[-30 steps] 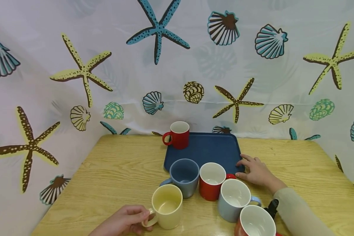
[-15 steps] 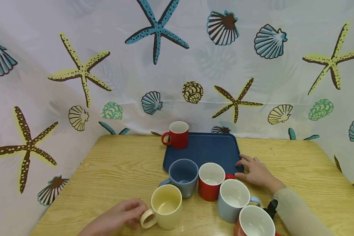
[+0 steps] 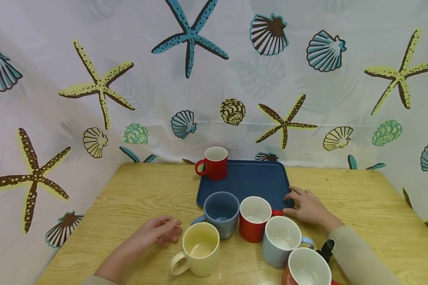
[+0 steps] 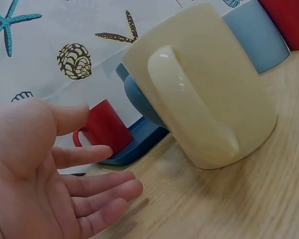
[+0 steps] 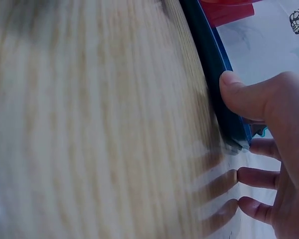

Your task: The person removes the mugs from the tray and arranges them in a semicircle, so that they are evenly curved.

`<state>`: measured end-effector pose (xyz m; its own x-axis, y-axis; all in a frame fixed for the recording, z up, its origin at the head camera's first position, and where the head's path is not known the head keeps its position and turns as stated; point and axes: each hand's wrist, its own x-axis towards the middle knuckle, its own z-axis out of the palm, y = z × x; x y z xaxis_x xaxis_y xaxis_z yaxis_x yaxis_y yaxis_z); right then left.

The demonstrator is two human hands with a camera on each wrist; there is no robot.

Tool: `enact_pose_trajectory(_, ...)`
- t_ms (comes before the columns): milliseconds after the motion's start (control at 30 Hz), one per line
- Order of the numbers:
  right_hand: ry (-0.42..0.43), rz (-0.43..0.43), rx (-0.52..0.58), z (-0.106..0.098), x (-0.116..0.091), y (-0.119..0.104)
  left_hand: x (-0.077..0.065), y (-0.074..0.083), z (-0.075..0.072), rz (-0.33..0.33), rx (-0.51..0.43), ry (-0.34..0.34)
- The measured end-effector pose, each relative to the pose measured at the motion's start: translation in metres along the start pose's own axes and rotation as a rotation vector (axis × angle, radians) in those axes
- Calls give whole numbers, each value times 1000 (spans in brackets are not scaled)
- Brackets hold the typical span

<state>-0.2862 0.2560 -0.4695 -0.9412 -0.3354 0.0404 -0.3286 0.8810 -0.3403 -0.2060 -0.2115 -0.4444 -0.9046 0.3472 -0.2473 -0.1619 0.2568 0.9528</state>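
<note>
My left hand (image 3: 157,233) hovers left of a cream mug (image 3: 203,257), fingers loosely spread and holding nothing. In the left wrist view the mug's handle (image 4: 182,89) faces the hand, with space between. A blue mug (image 3: 224,225) stands just behind the cream one, its handle toward the left. My right hand (image 3: 308,208) holds the near right corner of a dark blue tray (image 3: 256,178). The right wrist view shows the thumb (image 5: 234,92) against the tray's side and a finger round the corner. A red mug (image 3: 217,168) stands on the tray's left part.
Right of the blue mug stand another red mug (image 3: 253,227), a light blue mug (image 3: 279,245) and a reddish mug (image 3: 296,273) at the front edge of view. All are on a wooden table (image 3: 139,194). A shell-and-starfish curtain (image 3: 214,91) hangs behind.
My left hand has let go of the cream mug's handle and moved away from it, then farther back beside the mug. The right hand stays at the tray corner.
</note>
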Motion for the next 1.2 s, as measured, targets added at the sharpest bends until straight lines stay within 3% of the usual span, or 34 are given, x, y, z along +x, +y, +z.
enact_pose_trajectory(267,33,-18,-16,1,-2,-2,20,-1,5,25,-35,124)
enact_pose_trajectory(600,24,-13,-16,0,-4,-4,41,4,3,22,-22,216)
enact_pose_trajectory(1200,14,4,-35,2,-1,-4,93,35,-10,-8,67,233)
